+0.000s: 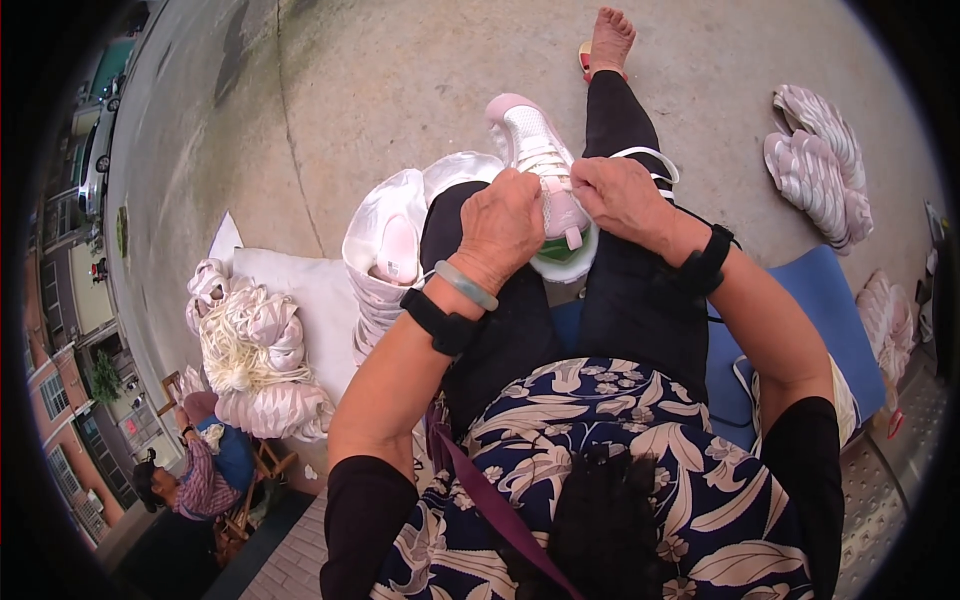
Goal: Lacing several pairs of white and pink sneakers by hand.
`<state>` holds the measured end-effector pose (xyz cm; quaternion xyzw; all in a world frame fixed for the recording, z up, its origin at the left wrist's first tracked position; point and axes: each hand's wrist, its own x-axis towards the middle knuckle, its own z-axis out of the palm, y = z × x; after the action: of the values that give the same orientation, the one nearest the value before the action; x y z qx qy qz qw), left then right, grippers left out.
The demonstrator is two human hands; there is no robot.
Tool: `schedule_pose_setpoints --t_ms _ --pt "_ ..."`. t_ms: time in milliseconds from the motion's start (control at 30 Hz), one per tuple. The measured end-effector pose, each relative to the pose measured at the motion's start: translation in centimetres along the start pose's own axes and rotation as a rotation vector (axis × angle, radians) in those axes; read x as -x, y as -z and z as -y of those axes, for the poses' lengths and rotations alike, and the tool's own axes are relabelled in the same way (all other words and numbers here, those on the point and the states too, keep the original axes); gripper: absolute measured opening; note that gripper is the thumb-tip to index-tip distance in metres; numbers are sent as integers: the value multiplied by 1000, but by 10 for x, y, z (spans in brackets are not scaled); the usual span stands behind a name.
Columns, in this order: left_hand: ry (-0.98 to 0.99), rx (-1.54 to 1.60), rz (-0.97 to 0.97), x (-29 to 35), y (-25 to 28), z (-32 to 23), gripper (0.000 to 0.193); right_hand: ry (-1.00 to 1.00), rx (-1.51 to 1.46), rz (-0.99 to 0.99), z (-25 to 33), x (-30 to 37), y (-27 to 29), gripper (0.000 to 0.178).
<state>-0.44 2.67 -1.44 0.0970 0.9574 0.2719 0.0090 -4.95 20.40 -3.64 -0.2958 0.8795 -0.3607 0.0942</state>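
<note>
A pink and white sneaker [530,130] rests between my thighs, its toe pointing away from me and its pink tongue and heel side toward me. White shoelace [540,153] crosses its front in rows. My left hand [503,222] is closed at the left side of the lacing, fingertips pinched on the lace. My right hand [622,200] is also closed, pinching lace at the right edge of the eyelets. A loose white lace loop [662,160] arcs out beyond my right hand. Something green and white [565,262] shows under the sneaker; its kind is unclear.
Stacked white and pink shoes [385,240] stand against my left thigh. Farther left lie bundled shoes and cream laces [250,335] by a pale sheet [300,285]. More shoe stacks [825,165] lie right, past a blue board [830,310]. Another person [200,470] sits at lower left.
</note>
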Motion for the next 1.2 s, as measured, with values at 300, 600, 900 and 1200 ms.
schedule_pose_setpoints --t_ms 300,600,900,1200 --pt "20 64 17 -1 -2 3 5 -55 1 -20 0 -4 -4 15" --pt "72 180 73 -4 0 7 10 -145 -359 142 -8 -10 2 15" --pt "130 227 146 -8 2 4 12 -146 -234 -20 -3 -7 1 16" --pt "125 250 127 -7 0 6 12 -158 -73 -45 1 -10 -6 18"
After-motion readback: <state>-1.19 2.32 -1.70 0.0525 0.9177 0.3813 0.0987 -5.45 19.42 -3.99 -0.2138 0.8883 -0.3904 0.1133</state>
